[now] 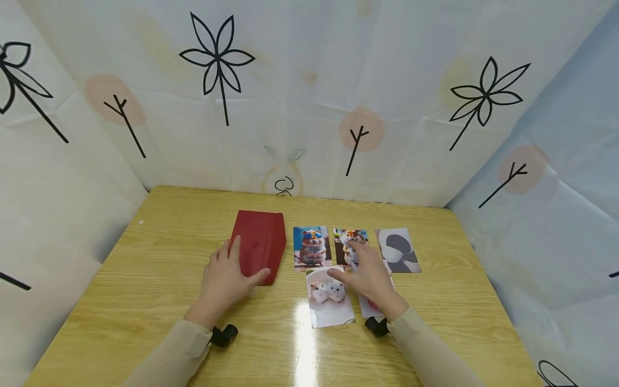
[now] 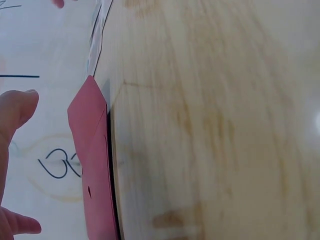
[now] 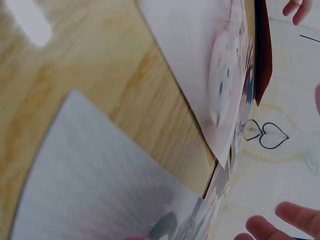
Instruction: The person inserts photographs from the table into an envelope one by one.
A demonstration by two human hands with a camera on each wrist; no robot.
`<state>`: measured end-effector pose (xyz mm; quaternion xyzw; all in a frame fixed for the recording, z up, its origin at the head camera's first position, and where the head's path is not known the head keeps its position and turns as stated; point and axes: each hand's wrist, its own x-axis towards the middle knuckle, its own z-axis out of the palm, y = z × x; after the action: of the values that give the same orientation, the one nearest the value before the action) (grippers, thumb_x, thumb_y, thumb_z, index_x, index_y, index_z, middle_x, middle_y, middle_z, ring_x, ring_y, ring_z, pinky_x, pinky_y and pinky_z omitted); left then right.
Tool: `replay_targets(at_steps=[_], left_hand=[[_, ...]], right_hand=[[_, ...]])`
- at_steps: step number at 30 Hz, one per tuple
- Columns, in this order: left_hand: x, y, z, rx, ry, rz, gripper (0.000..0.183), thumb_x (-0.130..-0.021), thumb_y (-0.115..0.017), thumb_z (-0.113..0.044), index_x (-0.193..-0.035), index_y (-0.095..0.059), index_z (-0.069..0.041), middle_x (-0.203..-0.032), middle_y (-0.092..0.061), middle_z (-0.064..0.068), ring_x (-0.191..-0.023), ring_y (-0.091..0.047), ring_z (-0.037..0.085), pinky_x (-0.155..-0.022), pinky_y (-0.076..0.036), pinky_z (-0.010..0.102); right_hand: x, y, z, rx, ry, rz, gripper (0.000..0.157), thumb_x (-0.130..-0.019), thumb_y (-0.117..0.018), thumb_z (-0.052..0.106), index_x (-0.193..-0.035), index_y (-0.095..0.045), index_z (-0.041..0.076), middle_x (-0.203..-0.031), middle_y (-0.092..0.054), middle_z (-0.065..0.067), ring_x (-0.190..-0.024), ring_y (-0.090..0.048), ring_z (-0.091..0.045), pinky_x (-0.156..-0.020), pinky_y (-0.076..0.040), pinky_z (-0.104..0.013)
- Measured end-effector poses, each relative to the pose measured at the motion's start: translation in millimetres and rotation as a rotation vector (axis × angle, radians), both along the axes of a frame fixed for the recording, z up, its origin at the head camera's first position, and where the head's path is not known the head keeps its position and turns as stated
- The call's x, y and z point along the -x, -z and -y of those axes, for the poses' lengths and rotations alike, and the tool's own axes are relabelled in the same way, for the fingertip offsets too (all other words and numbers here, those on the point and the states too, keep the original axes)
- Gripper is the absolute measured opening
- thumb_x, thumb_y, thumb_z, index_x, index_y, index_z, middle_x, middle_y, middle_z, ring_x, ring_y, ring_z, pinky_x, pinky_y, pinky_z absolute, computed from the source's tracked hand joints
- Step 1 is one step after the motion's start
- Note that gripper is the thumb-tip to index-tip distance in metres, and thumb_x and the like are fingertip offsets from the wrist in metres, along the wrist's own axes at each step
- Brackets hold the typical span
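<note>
A red envelope (image 1: 261, 228) with a pointed flap lies on the table, left of a group of picture cards. My left hand (image 1: 223, 277) is over its lower left part, fingers spread; in the left wrist view a gap shows between the fingers and the red envelope (image 2: 95, 150). Over the cards hovers my right hand (image 1: 371, 277), fingers loosely bent and holding nothing. It partly covers an animal card (image 1: 342, 236) above and a pale card (image 1: 367, 307) below. Beside it lie a card with two white hamsters (image 1: 331, 309) and a sunglasses-hamster card (image 1: 311, 250).
A grey-and-white card (image 1: 400, 251) lies at the right end of the upper row. The wooden table (image 1: 159, 242) meets a patterned cloth (image 1: 290, 97) at its back edge, with more cloth along both sides. Glare marks the table's front middle.
</note>
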<state>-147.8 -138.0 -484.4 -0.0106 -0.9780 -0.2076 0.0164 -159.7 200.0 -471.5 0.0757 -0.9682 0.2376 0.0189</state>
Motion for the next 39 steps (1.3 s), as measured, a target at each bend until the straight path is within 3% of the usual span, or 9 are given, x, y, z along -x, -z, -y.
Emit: replay_targets(at_steps=[7,17,25,31,39], left_hand=[[5.9,6.8,-0.5,-0.019,-0.043,0.01,0.122,-0.069,-0.057,-0.082,-0.153,-0.016,-0.004,-0.145,-0.028,0.028,-0.123,-0.032,0.052,-0.093,-0.031,0.069],[12.9,11.3,0.2,0.0,-0.078,0.031,0.121,-0.069,-0.062,-0.078,-0.151,-0.017,0.0,-0.13,-0.038,0.032,-0.114,-0.036,0.051,-0.089,-0.034,0.065],[19.9,15.9,-0.9,0.039,-0.098,0.023,0.126,-0.067,-0.063,-0.078,-0.148,-0.016,0.006,-0.121,-0.042,0.034,-0.108,-0.038,0.05,-0.085,-0.035,0.062],[21.6,17.6,-0.9,0.065,-0.109,0.03,0.131,-0.064,-0.067,-0.077,-0.147,-0.015,0.01,-0.121,-0.04,0.037,-0.107,-0.037,0.051,-0.082,-0.037,0.062],[22.8,16.8,-3.0,0.073,-0.128,0.058,0.124,-0.061,-0.072,-0.074,-0.133,-0.027,0.015,-0.111,-0.041,0.035,-0.1,-0.04,0.048,-0.078,-0.037,0.059]], right_hand=[[1.2,4.4,2.0,-0.019,-0.03,0.1,0.098,-0.065,-0.069,0.077,-0.137,-0.051,0.013,-0.131,-0.055,-0.009,-0.12,-0.05,-0.033,-0.093,-0.042,-0.052],[2.5,14.1,3.3,-0.039,-0.048,0.139,0.088,-0.06,-0.077,0.071,-0.127,-0.059,0.017,-0.119,-0.053,-0.006,-0.11,-0.052,-0.03,-0.092,-0.039,-0.051],[-0.4,14.0,5.4,-0.126,-0.054,0.128,0.086,-0.056,-0.081,0.068,-0.121,-0.06,0.016,-0.105,-0.05,-0.004,-0.097,-0.045,-0.027,-0.09,-0.035,-0.051],[-0.4,16.2,7.6,-0.143,-0.048,0.12,0.08,-0.056,-0.082,0.066,-0.114,-0.061,0.016,-0.104,-0.048,-0.004,-0.096,-0.042,-0.026,-0.087,-0.034,-0.05],[-1.8,14.7,9.4,-0.151,-0.048,0.101,0.078,-0.056,-0.084,0.064,-0.11,-0.058,0.015,-0.105,-0.048,-0.006,-0.098,-0.042,-0.028,-0.085,-0.033,-0.05]])
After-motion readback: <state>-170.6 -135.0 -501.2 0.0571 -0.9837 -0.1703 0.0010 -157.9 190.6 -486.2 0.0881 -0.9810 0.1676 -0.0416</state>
